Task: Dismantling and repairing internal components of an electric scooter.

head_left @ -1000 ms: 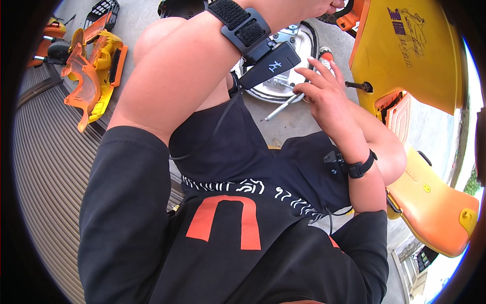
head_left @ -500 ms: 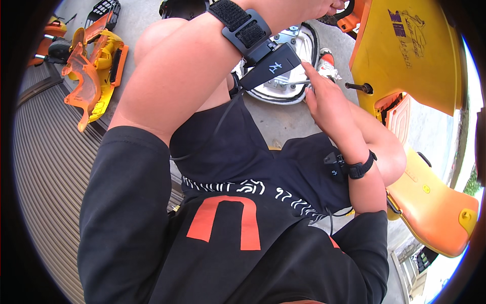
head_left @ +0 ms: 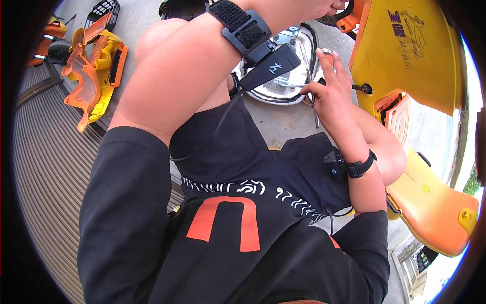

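Observation:
My right hand [head_left: 334, 96] has its fingers stretched and apart, with the thumb at a long thin metal rod [head_left: 316, 119] that stands nearly lengthways in the picture. Behind the rod lies a round white part with metal fittings [head_left: 283, 96], edged in black. My left hand [head_left: 334, 6] is at the top edge beside a dark curved part, its fingers curled; what they hold is cut off or hidden. A black strapped device [head_left: 268, 68] on my left forearm covers part of the white part.
A yellow panel [head_left: 410, 55] with a bolt [head_left: 367, 88] stands at right, above an orange seat-like piece [head_left: 435, 213]. Orange and yellow plastic parts [head_left: 83, 91] lie at upper left, near ribbed metal sheeting [head_left: 50, 177]. My bent legs frame the work.
The metal rod has swung from slanting toward the lower left to nearly vertical. My right fingers have shifted, now pointing upward along it. My left arm has barely moved.

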`<move>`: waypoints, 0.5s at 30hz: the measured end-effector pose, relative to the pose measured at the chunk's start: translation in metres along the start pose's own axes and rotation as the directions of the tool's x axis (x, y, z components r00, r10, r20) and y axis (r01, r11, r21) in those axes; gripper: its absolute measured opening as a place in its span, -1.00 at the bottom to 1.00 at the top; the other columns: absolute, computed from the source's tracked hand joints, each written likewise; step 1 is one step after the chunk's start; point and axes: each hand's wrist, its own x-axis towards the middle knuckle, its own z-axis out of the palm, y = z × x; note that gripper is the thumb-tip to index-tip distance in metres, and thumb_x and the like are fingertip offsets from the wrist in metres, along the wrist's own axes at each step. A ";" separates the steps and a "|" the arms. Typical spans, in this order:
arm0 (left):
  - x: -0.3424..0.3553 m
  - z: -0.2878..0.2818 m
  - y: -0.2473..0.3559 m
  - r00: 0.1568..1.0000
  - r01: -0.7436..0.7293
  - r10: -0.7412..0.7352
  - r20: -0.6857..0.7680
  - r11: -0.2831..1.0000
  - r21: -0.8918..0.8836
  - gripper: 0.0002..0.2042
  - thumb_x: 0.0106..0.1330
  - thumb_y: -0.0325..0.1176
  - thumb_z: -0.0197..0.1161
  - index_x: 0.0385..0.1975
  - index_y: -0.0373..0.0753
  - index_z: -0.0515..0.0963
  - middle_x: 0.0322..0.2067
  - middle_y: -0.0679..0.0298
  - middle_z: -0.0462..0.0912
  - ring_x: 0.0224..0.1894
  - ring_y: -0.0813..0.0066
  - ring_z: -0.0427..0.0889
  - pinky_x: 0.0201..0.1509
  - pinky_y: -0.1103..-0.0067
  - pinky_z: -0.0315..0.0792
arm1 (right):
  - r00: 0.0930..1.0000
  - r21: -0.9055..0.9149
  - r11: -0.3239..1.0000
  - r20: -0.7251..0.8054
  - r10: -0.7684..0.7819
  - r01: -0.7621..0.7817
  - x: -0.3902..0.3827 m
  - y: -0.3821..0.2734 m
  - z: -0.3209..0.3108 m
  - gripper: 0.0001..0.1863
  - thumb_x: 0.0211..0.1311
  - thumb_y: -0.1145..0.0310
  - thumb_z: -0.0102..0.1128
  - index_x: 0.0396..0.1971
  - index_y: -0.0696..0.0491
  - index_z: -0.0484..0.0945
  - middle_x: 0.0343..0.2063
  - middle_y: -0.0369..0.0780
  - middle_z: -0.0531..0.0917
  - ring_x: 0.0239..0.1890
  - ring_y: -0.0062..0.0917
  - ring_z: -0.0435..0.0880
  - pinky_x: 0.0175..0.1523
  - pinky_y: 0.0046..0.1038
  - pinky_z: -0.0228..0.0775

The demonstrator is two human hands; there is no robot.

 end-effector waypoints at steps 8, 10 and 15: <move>0.000 -0.001 -0.001 1.000 -0.012 0.013 0.021 1.000 -0.017 -0.77 0.35 -0.28 -0.06 -0.62 0.02 0.32 -0.71 0.51 0.21 -0.74 0.63 0.11 -0.66 0.56 -0.04 | 0.980 0.421 0.886 0.134 0.149 -0.192 0.000 -0.007 -0.003 -0.61 0.30 0.50 0.13 0.13 0.10 0.56 0.01 0.06 0.66 0.09 -0.10 0.64 0.20 -0.20 0.46; 0.000 -0.001 -0.001 0.999 -0.011 0.012 0.031 1.000 -0.018 -0.77 0.34 -0.28 -0.06 -0.61 0.02 0.32 -0.71 0.51 0.21 -0.74 0.63 0.10 -0.66 0.56 -0.05 | 0.974 0.439 0.875 0.183 0.136 -0.205 0.000 -0.009 -0.007 -0.60 0.29 0.52 0.13 0.14 0.09 0.56 0.00 0.05 0.67 0.09 -0.11 0.64 0.17 -0.20 0.48; 0.001 -0.001 -0.001 1.000 -0.010 0.010 0.019 1.000 -0.020 -0.77 0.34 -0.29 -0.05 -0.61 0.00 0.32 -0.71 0.50 0.22 -0.74 0.62 0.10 -0.66 0.56 -0.05 | 0.965 0.406 0.887 0.225 0.136 -0.219 0.005 -0.009 -0.011 -0.61 0.18 0.58 0.17 0.03 0.05 0.64 0.03 -0.03 0.68 0.16 -0.14 0.59 0.21 -0.17 0.40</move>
